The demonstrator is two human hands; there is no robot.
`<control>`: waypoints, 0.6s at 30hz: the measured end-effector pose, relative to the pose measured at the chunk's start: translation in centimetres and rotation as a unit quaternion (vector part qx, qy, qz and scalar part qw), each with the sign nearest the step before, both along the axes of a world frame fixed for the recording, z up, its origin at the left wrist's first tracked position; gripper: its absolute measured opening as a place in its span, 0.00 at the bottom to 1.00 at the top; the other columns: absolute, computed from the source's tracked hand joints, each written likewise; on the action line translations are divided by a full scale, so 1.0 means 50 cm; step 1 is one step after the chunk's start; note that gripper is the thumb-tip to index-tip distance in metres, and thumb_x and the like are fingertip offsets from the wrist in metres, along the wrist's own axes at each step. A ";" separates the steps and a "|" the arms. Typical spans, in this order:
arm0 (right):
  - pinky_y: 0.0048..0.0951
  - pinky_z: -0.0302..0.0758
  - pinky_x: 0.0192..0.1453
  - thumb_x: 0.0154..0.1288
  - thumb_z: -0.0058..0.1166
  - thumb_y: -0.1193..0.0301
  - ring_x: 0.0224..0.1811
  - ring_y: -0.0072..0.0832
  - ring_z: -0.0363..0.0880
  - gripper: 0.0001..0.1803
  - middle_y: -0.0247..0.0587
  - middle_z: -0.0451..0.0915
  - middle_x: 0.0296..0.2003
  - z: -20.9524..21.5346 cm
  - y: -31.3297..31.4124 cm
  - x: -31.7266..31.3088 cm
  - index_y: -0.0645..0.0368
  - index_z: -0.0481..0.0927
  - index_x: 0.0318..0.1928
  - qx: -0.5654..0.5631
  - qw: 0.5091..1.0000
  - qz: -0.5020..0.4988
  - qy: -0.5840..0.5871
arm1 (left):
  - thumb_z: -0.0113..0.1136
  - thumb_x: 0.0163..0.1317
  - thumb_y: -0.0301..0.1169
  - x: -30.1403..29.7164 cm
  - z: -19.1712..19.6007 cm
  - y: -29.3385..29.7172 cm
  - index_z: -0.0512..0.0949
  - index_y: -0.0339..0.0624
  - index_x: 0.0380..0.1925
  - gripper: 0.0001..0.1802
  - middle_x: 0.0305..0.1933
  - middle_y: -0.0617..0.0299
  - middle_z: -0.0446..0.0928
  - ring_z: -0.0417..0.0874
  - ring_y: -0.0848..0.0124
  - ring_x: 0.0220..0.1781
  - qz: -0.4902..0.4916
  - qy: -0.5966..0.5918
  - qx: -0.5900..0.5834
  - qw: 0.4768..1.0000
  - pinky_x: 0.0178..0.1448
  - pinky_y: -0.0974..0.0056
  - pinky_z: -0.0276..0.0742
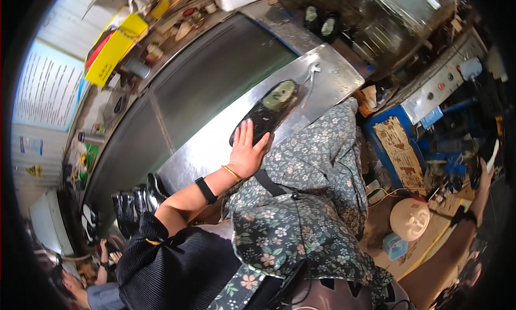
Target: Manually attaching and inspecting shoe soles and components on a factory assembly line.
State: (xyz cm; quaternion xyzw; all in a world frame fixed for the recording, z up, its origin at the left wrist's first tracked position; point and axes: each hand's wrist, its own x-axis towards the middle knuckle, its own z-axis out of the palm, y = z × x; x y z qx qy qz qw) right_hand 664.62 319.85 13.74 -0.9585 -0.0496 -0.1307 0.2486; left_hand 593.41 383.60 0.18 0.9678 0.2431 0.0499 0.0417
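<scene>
Head view: black shoe piece (256,115), elongated, round-ended, pale green patch at far end with dark marks. Lies diagonally on shiny metal plate (339,72) beside dark belt (215,62). Left hand (246,154) on near end, fingers extended, slightly spread, not clenched. Right hand (486,173) out at right rim; finger state can't tell, small and dim.

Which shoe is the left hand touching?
The dark shoe on the shiny metal sheet, under the left hand. The dark pair near the top edge and the glossy black shoes at left are away from that hand.
</scene>
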 end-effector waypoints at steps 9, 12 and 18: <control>0.39 0.66 0.66 0.54 0.69 0.57 0.61 0.45 0.71 0.37 0.54 0.72 0.60 -0.008 0.345 -0.455 0.60 0.72 0.62 0.101 0.927 0.105 -0.345 | 0.57 0.68 0.33 0.100 0.132 -0.098 0.77 0.39 0.55 0.18 0.54 0.56 0.80 0.79 0.71 0.56 -0.056 -0.129 -0.575 0.806 0.61 0.66 0.73; 0.36 0.61 0.69 0.56 0.62 0.72 0.67 0.40 0.64 0.40 0.50 0.61 0.69 -0.038 0.573 -0.734 0.63 0.62 0.69 0.327 0.918 0.197 -0.105 | 0.57 0.70 0.37 0.225 0.155 -0.151 0.74 0.38 0.58 0.21 0.51 0.63 0.79 0.76 0.79 0.53 -0.063 -0.254 -0.673 0.692 0.60 0.70 0.72; 0.45 0.48 0.76 0.54 0.63 0.50 0.74 0.47 0.51 0.59 0.56 0.51 0.72 -0.079 0.770 -1.029 0.62 0.41 0.75 0.423 0.785 0.428 0.147 | 0.40 0.74 0.54 0.338 0.214 -0.128 0.75 0.35 0.49 0.30 0.42 0.60 0.80 0.79 0.73 0.41 0.054 -0.335 -0.837 0.430 0.49 0.66 0.76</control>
